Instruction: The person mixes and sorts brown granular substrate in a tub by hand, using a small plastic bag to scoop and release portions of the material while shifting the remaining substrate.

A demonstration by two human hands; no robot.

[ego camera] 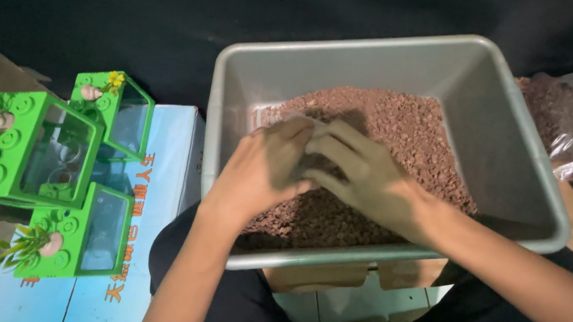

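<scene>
Head view shows the left hand point(261, 168) and right hand point(360, 169) pressed together, cupped on the reddish-brown gravel point(403, 128) inside the grey tub point(508, 173), seemingly mid-scoop, so the next move likely calls for lifting without spilling toward the green planters point(36, 157)

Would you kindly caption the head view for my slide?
Left hand and right hand meet over reddish-brown gravel in a grey tub.
</scene>
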